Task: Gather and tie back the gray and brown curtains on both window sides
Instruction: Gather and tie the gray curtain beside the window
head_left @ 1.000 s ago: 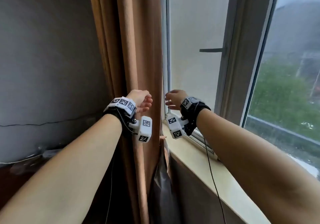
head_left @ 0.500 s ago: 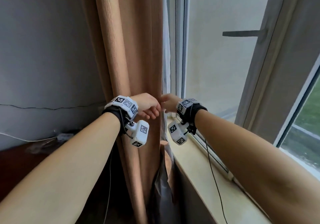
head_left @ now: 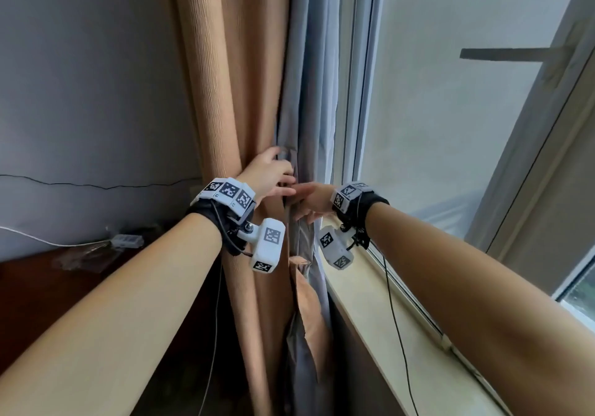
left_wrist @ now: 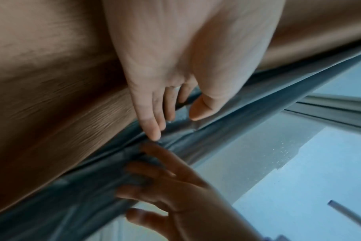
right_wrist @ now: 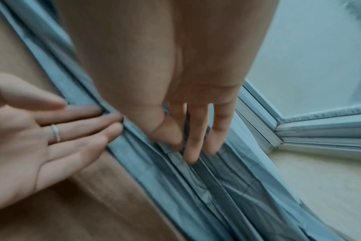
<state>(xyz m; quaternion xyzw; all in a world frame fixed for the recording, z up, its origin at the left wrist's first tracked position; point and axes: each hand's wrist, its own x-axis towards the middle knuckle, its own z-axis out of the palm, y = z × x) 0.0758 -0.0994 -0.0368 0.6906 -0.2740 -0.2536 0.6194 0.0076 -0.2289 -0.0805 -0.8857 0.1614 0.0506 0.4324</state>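
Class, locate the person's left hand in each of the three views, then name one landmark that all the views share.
Head view: the left hand sits at centre, on the seam between the brown curtain and the gray curtain.
Left wrist view: it fills the upper middle, its fingertips on gray folds.
Right wrist view: it enters from the left edge, wearing a ring.
Shared landmark: the gray curtain.

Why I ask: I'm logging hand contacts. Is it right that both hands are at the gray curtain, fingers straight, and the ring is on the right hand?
One thing is wrong: the ring is on the left hand, as the right wrist view shows. Both hands, the right hand included, do touch the gray curtain with straight fingers.
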